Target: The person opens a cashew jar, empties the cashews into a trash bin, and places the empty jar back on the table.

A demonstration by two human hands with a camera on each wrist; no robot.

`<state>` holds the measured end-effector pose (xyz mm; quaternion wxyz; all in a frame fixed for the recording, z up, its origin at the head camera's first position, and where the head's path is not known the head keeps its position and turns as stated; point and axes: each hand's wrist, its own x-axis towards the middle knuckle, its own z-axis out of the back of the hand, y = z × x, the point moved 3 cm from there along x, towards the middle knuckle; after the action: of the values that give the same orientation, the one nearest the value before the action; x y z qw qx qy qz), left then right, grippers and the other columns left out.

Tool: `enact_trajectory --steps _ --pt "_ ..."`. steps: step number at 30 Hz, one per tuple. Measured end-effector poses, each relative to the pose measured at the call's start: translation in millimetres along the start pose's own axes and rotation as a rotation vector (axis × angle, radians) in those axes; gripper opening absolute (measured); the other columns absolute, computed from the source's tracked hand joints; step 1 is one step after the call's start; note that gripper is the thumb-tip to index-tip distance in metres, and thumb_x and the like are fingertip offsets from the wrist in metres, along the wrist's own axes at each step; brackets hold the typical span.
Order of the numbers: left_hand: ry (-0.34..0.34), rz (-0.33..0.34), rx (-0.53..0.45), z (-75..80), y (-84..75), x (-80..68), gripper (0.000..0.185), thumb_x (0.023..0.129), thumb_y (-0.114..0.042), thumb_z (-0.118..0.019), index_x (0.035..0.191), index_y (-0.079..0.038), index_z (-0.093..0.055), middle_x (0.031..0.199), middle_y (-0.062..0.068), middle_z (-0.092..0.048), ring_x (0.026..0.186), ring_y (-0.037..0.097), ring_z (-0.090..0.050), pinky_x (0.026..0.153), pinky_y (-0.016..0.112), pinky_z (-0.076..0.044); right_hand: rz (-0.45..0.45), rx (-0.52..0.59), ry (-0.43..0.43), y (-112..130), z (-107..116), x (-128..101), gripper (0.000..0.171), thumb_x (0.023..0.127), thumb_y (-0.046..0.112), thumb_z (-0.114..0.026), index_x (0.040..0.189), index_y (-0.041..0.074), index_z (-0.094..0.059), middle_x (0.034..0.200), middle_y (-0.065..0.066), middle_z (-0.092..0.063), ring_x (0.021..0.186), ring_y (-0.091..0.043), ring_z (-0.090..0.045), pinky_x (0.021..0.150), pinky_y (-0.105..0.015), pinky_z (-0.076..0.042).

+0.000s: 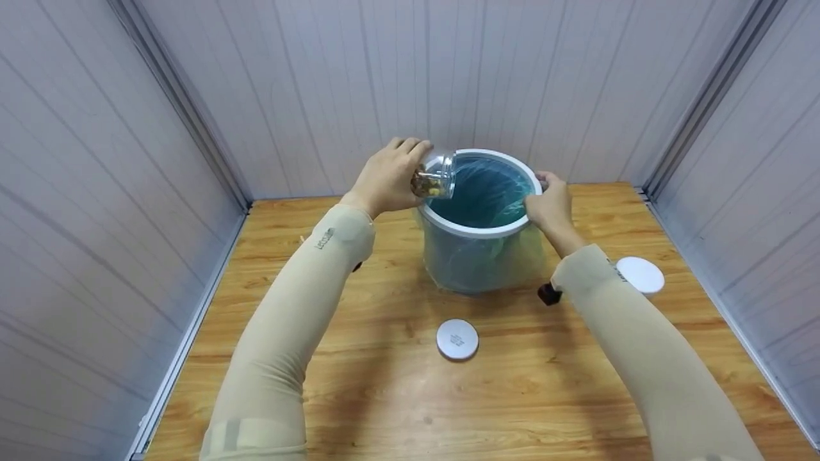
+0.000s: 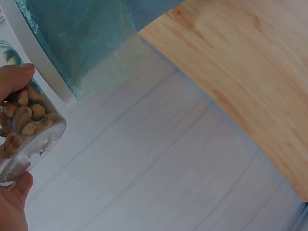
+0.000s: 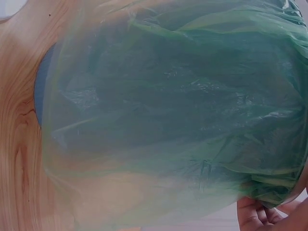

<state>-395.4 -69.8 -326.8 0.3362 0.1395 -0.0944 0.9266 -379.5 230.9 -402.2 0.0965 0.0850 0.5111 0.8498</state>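
A small bin [image 1: 479, 256] with a white rim [image 1: 477, 227] and a green plastic liner [image 3: 183, 106] stands on the wooden table [image 1: 384, 384]. My left hand [image 1: 384, 176] grips a clear jar of nuts [image 1: 435, 176], tilted sideways with its mouth over the bin's left rim. In the left wrist view the jar [image 2: 26, 130] shows nuts inside, held between thumb and fingers. My right hand [image 1: 548, 202] holds the bin's right rim, its fingers [image 3: 255, 216] curled under the liner's edge.
A round white lid [image 1: 457, 339] lies on the table in front of the bin. A larger white disc [image 1: 640, 274] sits to the right, partly behind my right forearm. Pale panel walls close in the table on three sides.
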Motion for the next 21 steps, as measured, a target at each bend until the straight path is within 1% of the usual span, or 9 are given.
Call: enact_trajectory --steps 5,9,13,16,21 --pt "-0.011 -0.041 0.052 1.8 -1.9 2.7 0.085 0.084 -0.023 -0.089 0.157 -0.005 -0.050 0.154 0.015 -0.061 0.142 0.036 -0.054 0.125 0.048 -0.046 0.024 -0.026 -0.017 -0.1 -0.3 0.6 0.066 0.091 -0.005 -0.049 0.157 -0.006 -0.049 0.151 -0.028 -0.061 0.137 -0.038 -0.060 0.118 -0.049 -0.053" --pt "-0.029 -0.076 0.094 4.6 -3.4 6.5 0.083 0.083 -0.019 -0.088 0.155 -0.005 -0.052 0.152 0.016 -0.062 0.140 0.037 -0.056 0.124 0.048 -0.046 0.010 -0.012 -0.010 0.2 0.6 0.6 0.065 0.094 -0.006 -0.050 0.158 -0.005 -0.048 0.153 -0.028 -0.059 0.138 -0.038 -0.059 0.119 -0.049 -0.052" --pt "-0.029 -0.093 0.132 6.4 -5.2 10.1 0.081 0.084 -0.020 -0.087 0.156 -0.004 -0.052 0.153 0.017 -0.062 0.140 0.038 -0.056 0.124 0.048 -0.047 0.005 -0.008 -0.001 0.9 2.0 0.4 0.064 0.095 -0.006 -0.050 0.159 -0.004 -0.047 0.154 -0.028 -0.057 0.139 -0.039 -0.058 0.120 -0.050 -0.051" --pt "-0.027 -0.104 0.162 6.9 -7.0 12.2 0.082 0.086 -0.021 -0.087 0.157 -0.003 -0.051 0.153 0.018 -0.061 0.141 0.038 -0.056 0.125 0.048 -0.046 0.004 -0.016 -0.002 0.8 2.9 0.2 0.064 0.095 -0.006 -0.049 0.159 -0.004 -0.047 0.154 -0.028 -0.057 0.140 -0.040 -0.057 0.120 -0.050 -0.050" --pt "-0.024 -0.119 0.199 7.2 -9.5 13.9 0.082 0.085 -0.020 -0.088 0.157 -0.004 -0.052 0.152 0.018 -0.062 0.140 0.039 -0.057 0.126 0.047 -0.045 0.010 -0.027 -0.011 0.2 3.6 -0.4 0.065 0.094 -0.006 -0.049 0.159 -0.005 -0.048 0.153 -0.029 -0.058 0.139 -0.039 -0.058 0.120 -0.050 -0.051"
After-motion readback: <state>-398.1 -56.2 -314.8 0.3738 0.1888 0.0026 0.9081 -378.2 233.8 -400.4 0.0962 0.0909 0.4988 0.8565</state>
